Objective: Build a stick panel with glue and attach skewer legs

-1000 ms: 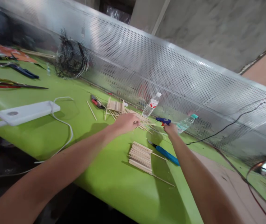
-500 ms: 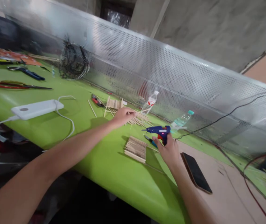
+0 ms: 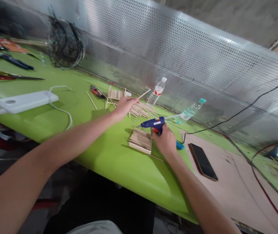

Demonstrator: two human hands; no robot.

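Between the fingers of my left hand (image 3: 125, 107) is a thin wooden stick (image 3: 144, 94), its free end pointing up and right. Beneath that hand several loose sticks (image 3: 144, 110) lie in a pile, beside a small chair-like stick frame (image 3: 116, 94). My right hand (image 3: 165, 140) is wrapped round a blue hot glue gun (image 3: 153, 123), a white glue stick jutting from its rear. The gun's nozzle points left, just above a square panel of wooden sticks (image 3: 141, 141) lying on the green table (image 3: 119, 159).
Two plastic bottles, one white-capped (image 3: 156, 92) and one green-capped (image 3: 191, 110), stand or lean by the perforated metal screen (image 3: 134, 48). A phone (image 3: 203, 161) lies at right. Pliers (image 3: 97, 92), a white power strip (image 3: 27, 101), scissors (image 3: 12, 76) and a wire coil (image 3: 66, 45) are leftward.
My right hand has brought the glue gun left, closer to the square stick panel. The stick in my left hand now tilts more steeply upward. The camera view has shifted.
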